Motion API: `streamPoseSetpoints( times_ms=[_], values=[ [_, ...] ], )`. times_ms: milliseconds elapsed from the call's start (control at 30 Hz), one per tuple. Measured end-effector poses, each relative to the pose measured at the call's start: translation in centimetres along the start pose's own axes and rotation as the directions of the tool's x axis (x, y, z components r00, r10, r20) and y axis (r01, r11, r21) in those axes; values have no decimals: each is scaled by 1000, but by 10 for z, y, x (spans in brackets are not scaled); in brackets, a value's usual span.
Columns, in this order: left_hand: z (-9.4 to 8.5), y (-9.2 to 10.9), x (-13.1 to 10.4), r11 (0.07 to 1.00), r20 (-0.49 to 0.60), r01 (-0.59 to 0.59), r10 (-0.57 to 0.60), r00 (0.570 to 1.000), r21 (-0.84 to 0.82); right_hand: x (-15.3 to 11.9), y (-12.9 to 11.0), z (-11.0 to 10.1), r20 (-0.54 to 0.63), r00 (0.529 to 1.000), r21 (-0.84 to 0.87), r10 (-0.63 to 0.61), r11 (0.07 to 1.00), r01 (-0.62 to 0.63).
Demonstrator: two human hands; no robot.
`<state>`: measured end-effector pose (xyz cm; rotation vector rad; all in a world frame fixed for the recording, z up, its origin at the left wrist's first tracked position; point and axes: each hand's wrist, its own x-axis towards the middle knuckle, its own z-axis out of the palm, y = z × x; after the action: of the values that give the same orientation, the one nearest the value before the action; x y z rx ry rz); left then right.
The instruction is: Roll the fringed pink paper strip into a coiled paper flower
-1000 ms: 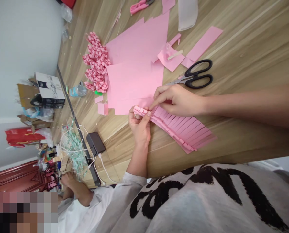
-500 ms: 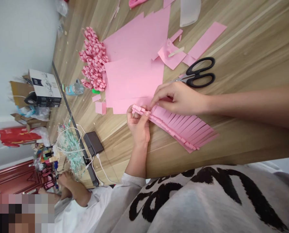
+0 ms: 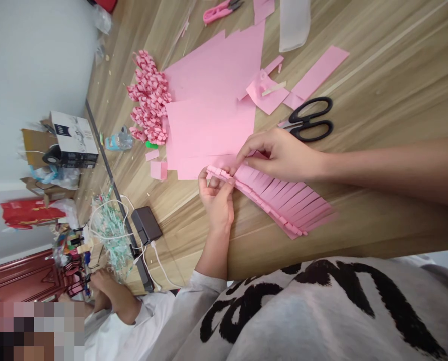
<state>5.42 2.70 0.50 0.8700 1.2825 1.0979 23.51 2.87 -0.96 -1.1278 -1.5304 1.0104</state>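
A fringed strip of pink paper [image 3: 284,193] slants across the table in front of me, cut into many narrow tabs. Along its near edge runs a row of small folded loops. My left hand [image 3: 219,198] pinches the strip's left end between thumb and fingers. Close beside it, my right hand [image 3: 276,153] has thumb and fingertips together at the strip, on a tab by the look of it; the exact grip is partly hidden. Black-handled scissors [image 3: 310,120] lie just beyond my right wrist, their blades partly covered by the hand.
Large pink paper sheets [image 3: 212,120] lie beyond my hands, with curled pink paper flowers [image 3: 148,100] at their left. Pink snips [image 3: 219,11] and paper scraps [image 3: 267,93] are farther off. A black power adapter [image 3: 146,224] with white cables and another person's arm [image 3: 114,296] are at left.
The whole view has shifted slightly, bringing more of the pink snips into sight. Both hands keep nearly the same place on the fringed paper strip.
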Motion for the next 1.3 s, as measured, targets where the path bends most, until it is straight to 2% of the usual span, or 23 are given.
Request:
streamPoseSetpoints(
  times_ms=[167,533,700,1300],
  values=[
    [3,2,-1,997,11,6,-5,1000,-74,0,2,1,-4,999,35,35,999,-35],
    [3,-1,-1,997,39,-30,33,999,-78,-3,0,2,-13,999,3,41,999,-41],
    [3,-2,-1,994,19,-60,62,998,-95,-3,-1,2,-11,999,-17,53,998,-53],
    [2,3,2,990,-17,-31,29,999,-138,-3,-1,3,-6,998,-35,69,997,-69]
  ],
)
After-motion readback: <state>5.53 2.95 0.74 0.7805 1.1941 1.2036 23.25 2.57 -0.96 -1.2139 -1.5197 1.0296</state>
